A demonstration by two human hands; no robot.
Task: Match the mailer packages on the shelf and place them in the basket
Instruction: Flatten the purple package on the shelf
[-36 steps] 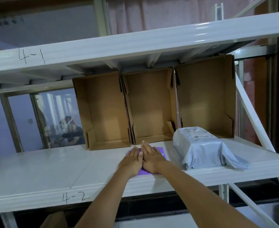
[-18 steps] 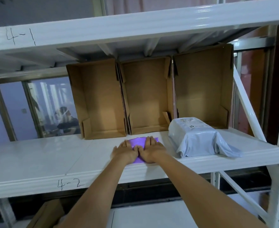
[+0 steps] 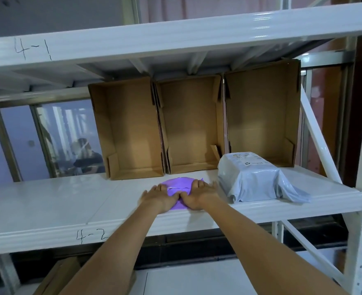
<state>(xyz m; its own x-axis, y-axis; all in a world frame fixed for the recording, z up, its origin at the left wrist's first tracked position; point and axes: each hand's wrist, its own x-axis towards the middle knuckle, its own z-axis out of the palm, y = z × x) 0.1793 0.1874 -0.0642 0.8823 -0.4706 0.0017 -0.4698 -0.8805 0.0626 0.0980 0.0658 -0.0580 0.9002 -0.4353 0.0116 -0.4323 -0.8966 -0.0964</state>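
Both my hands lie side by side on a flat purple plastic mailer (image 3: 179, 184) that rests on the white metal shelf board (image 3: 58, 201) marked "4-2", close to its front edge. My left hand (image 3: 159, 195) covers the mailer's left part, palm down, fingers laid out flat and close together on the plastic. My right hand (image 3: 198, 195) covers the right part, also palm down, its fingers bent a little at the knuckles over the mailer's far side; I cannot tell whether they hook the edge or only press on it. My thumbs meet in the middle.

Just to the right of my right hand sits a bulky grey plastic mailer package (image 3: 253, 177) with a printed label on top, its loose flap trailing toward the shelf's right end. Behind the mailers three open brown cardboard boxes stand on their sides in a row, touching one another: the left box (image 3: 129, 128), the middle box (image 3: 191, 124) and the right box (image 3: 263, 111). The grey package sits in front of the right box.
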